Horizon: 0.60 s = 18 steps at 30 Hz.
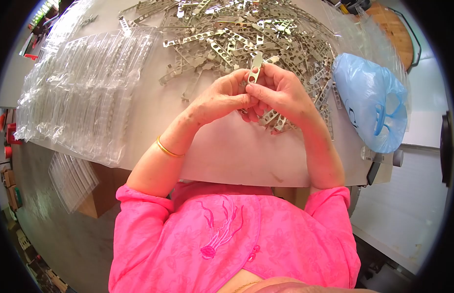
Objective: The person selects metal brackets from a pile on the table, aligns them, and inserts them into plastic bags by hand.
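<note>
Both my hands meet over the near edge of a heap of perforated metal strips (222, 36). Between the thumb and fingers of my right hand (281, 90) is a flat metal strip with round holes (255, 68), pointing up and away from me. My left hand (226, 95) is closed against the right one, its thumb and fingertips near the strip's lower end. Whether the left fingers also grip that strip or another piece is hard to see. More loose metal strips (273, 118) lie just below and right of my hands.
Clear plastic trays (80, 93) are stacked on the left of the table (227, 163). A blue plastic bag (366, 97) sits at the right, beside clear plastic sheeting (368, 41). Another clear tray (73, 180) stands below the table's left edge, by a brown box (106, 190).
</note>
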Each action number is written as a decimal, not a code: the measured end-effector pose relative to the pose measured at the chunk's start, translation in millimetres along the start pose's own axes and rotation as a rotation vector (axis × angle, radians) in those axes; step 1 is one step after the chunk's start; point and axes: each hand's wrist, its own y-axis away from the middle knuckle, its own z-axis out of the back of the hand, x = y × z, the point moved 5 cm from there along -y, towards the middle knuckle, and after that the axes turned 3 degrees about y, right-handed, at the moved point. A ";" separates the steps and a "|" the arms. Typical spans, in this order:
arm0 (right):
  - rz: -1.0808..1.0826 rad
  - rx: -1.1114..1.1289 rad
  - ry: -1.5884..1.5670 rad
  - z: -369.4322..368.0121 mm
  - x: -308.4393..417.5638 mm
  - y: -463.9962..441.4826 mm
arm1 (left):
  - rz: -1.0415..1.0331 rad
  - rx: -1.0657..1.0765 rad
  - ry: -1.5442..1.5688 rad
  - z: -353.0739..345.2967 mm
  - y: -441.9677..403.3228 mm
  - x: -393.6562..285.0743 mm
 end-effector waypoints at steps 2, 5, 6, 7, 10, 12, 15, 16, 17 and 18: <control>0.002 -0.008 0.002 0.4 3.8 -4.8 | -0.021 -0.044 -0.014 0.1 1.0 -6.8; 0.024 -0.051 0.083 6.2 1.5 -16.1 | -0.048 -0.104 -0.051 2.0 3.9 -16.5; 0.033 -0.092 0.050 7.9 1.3 -18.8 | -0.064 -0.133 -0.041 4.9 4.6 -17.7; 0.043 -0.134 0.017 10.5 1.2 -21.1 | -0.081 -0.162 -0.032 7.7 5.4 -19.0; 0.061 -0.210 0.074 17.1 -2.4 -29.0 | -0.139 -0.246 0.001 12.8 6.5 -29.1; 0.107 -0.269 0.123 19.2 -10.6 -36.2 | -0.220 -0.342 0.031 20.5 8.6 -34.3; 0.246 -0.347 0.445 10.0 -9.6 -42.7 | -0.354 -0.406 0.133 37.2 8.7 -34.3; 0.238 -0.368 0.587 4.1 -7.1 -41.9 | -0.363 -0.405 0.138 42.0 10.1 -34.3; 0.229 -0.388 0.727 -1.9 -4.3 -42.1 | -0.362 -0.405 0.137 44.6 10.1 -34.5; 0.282 -0.380 0.761 -7.0 -2.1 -43.2 | -0.382 -0.415 0.130 47.3 10.4 -34.9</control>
